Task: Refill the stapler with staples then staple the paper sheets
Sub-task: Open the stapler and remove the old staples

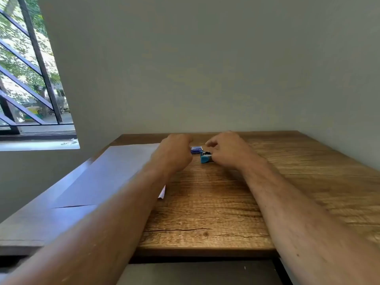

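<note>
A small blue stapler [205, 157] lies on the wooden table [216, 202] near its far edge. My right hand [228, 150] has its fingers curled round the stapler's right side. Just behind it lies a blue staple box [196, 150]. My left hand [174, 154] is at the box's left end with fingers curled down; whether it holds the box is hidden by the hand. White paper sheets [107, 173] lie on the left part of the table, partly under my left forearm.
A plain wall rises right behind the table's far edge. A barred window [30, 79] is on the left. The table's front edge [205, 251] is close to me, with a dark gap below it.
</note>
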